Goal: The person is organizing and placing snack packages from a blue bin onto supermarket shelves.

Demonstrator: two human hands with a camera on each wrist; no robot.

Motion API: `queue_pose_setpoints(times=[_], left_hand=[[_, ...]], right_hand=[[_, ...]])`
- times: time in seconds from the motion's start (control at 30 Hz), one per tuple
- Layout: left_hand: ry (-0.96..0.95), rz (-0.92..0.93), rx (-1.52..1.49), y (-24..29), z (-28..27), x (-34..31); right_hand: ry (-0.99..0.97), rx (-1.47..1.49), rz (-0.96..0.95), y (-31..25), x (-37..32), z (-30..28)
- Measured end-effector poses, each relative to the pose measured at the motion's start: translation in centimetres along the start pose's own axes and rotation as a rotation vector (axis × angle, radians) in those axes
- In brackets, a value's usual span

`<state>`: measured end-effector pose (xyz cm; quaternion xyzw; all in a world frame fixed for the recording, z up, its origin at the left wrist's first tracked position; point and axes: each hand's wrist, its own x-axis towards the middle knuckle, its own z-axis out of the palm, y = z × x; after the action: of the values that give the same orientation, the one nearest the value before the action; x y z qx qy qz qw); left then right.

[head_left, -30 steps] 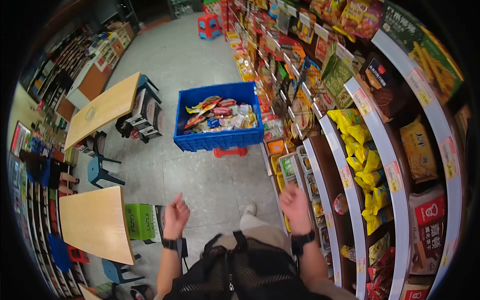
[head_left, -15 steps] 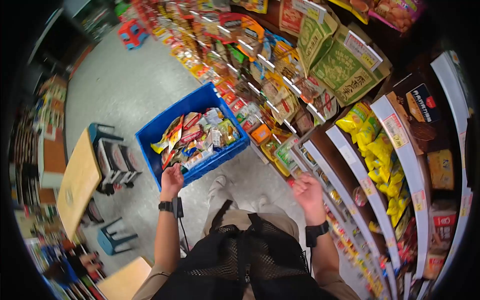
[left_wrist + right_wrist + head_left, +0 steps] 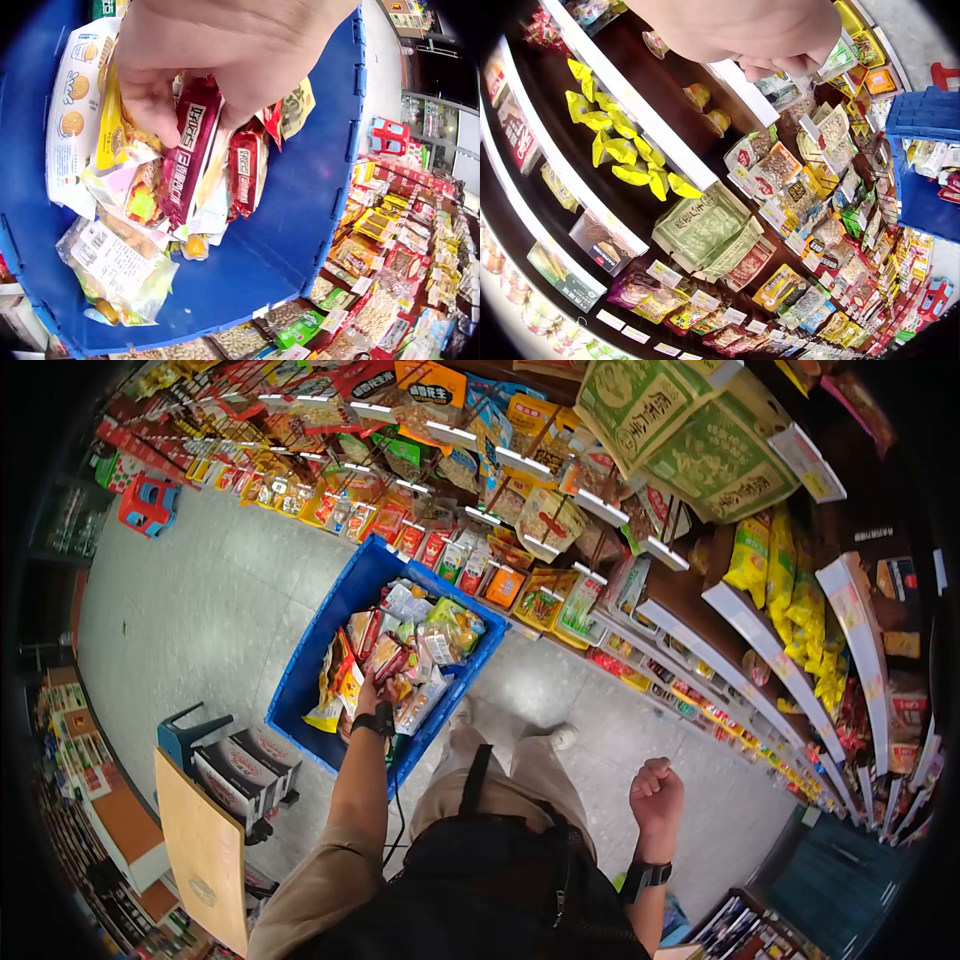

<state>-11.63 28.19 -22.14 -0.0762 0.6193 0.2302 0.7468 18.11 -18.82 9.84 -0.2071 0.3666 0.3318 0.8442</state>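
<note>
My left hand (image 3: pixel 373 695) reaches down into a blue crate (image 3: pixel 318 635) full of packaged snacks. In the left wrist view its thumb and fingers pinch the upper end of a maroon biscuit packet (image 3: pixel 189 161). A smaller red packet (image 3: pixel 244 172) lies beside that one. Around them are a white biscuit pack (image 3: pixel 71 124), a yellow packet (image 3: pixel 111 124) and a clear bag with a white label (image 3: pixel 116 262). My right hand (image 3: pixel 657 797) hangs at the right over the floor, fingers loosely curled and holding nothing.
Snack shelves (image 3: pixel 700 630) curve along the front and right, with yellow bags (image 3: pixel 790 600) and green paper bags (image 3: pixel 690 445). At the left stand a wooden table (image 3: pixel 200 850), a blue stool (image 3: pixel 190 732) and cartons (image 3: pixel 240 775). A red and blue stool (image 3: pixel 148 505) stands far off.
The view has turned rightward and the crate is closer to my body. My left hand has gone from above the floor down into the crate and pinches the maroon packet. My right hand stays without anything.
</note>
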Motion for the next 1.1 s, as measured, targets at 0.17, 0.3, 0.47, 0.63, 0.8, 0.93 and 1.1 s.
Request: queue_pose_setpoints(times=[0.17,0.3,0.47,0.63,0.8,0.93,1.1], left_hand=[[-0.160,0.161,0.118,-2.4,2.6,-3.8],[-0.406,0.158,0.577,-7.2,7.8,-20.4],[-0.946,0.161,1.046,-13.6,15.2,-32.5],[-1.328,0.167,1.399,-24.9,19.9,-43.7],[-1.466,0.088,1.578,-37.7,20.6,-47.9],[-1.500,0.166,1.713,-48.7,20.3,-50.4],[-1.574,0.138,1.644,-63.6,18.4,-53.9]], right_hand=[[-0.115,0.001,-0.085,2.2,-1.8,0.7],[-0.122,0.027,-0.051,2.2,-2.2,-0.5],[-0.165,-0.356,-0.203,1.6,-4.6,1.8],[-0.401,-0.444,-0.284,-4.4,-9.4,3.7],[-0.357,-0.628,-0.600,-13.0,-14.1,-0.9],[-0.294,-0.530,-0.747,-20.9,-17.1,-6.9],[-0.207,-0.495,-0.894,-29.7,-24.1,-14.7]])
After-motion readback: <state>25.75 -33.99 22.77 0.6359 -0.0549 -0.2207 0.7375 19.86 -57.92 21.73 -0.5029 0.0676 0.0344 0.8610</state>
